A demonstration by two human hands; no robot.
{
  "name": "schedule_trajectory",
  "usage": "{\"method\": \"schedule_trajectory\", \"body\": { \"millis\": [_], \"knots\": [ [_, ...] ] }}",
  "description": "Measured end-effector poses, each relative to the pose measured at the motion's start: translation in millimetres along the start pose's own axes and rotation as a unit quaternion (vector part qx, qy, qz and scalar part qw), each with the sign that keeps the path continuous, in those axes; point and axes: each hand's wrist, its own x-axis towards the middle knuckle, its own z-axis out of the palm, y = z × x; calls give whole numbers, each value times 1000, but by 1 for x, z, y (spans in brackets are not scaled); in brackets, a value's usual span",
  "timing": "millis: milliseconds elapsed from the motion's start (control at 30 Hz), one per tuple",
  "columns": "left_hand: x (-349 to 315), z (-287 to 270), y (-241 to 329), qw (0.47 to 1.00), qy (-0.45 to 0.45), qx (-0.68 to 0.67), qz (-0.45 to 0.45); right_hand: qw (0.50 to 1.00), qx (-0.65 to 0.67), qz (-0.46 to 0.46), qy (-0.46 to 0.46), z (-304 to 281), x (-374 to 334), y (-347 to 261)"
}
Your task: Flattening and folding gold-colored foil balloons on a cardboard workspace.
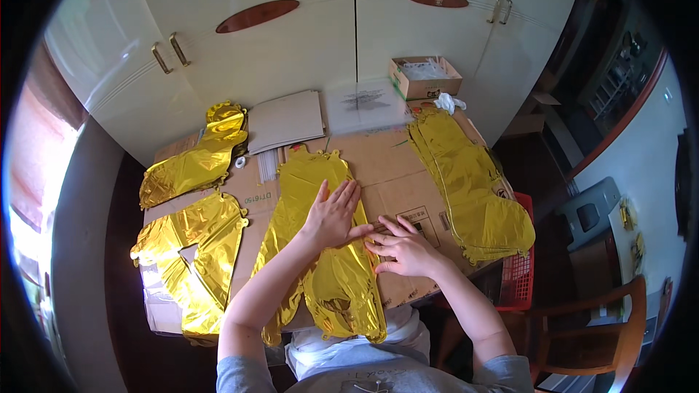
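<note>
A flat, uninflated gold foil balloon lies lengthwise in front of me on the cardboard-covered table. Its lower end splits into two legs that reach the near edge. My left hand rests palm down on the balloon's middle, fingers stretched out and pointing away from me. At the balloon's right edge is my right hand, its fingers spread and pointing left, the tips by the foil. The left thumb and the right fingers nearly meet. Neither hand grips anything that I can see.
More flat gold balloons lie around: one at near left, a pile at far left, one on the right. Cardboard sheets and a small box sit at the back. A red basket and wooden chair stand right.
</note>
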Motion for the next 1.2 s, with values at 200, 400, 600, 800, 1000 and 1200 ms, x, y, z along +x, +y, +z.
{"method": "schedule_trajectory", "body": {
  "millis": [200,400,600,800,1000,1200],
  "knots": [
    [26,0,-19,998,-43,4,-43,1000,0,-8,10,0,-2,0],
    [31,3,-37,994,-42,-75,-67,999,11,-13,43,1,-3,-2],
    [22,6,-47,993,5,-112,-33,996,28,1,85,3,-4,-7],
    [19,9,-47,992,24,-118,-31,990,-15,-7,141,3,17,-36],
    [19,13,-48,992,33,-119,-22,995,1,-50,87,21,17,-45],
    [18,15,-50,988,53,-143,-20,995,13,-48,85,23,17,-45]
  ]
}}
